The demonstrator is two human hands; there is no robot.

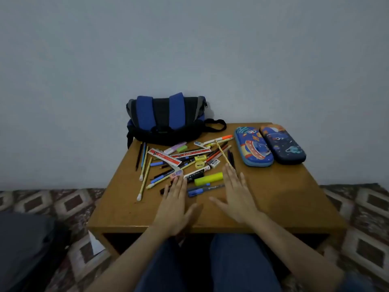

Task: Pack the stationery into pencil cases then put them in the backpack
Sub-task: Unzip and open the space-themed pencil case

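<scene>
Nearest to me were my own knees in dark blue trousers (237, 264), tucked under the front edge of the low brown wooden table (284, 199). Above them both hands lay flat and spread, palms down, gripping nothing: my left hand (175, 207) rested at the near edge of the loose pile of pens, pencils, rulers and erasers (185, 163), its fingertips touching a pink eraser (176, 174), and my right hand (235, 194) sat just right of that pile, beside a chunky yellow highlighter (208, 179).

I judged the task not yet begun. Nothing was packed. The two hard-shell pencil cases with space cartoons, one light blue (253, 147) and one dark navy (283, 144), lay side by side and zipped shut well right of the pile. The blue and black fabric backpack (166, 120) stood behind the pile against the wall, apparently closed too.

The next move, as I saw it, called for reaching right, pulling a case close and unzipping it before gathering anything.

As for writing, the two red-and-white rulers (166, 158) carried a word that looked like "Esoft", though blur left me unsure. A yellow sharpener (200, 164) and the white eraser (214, 163) bore print too small to read.
</scene>
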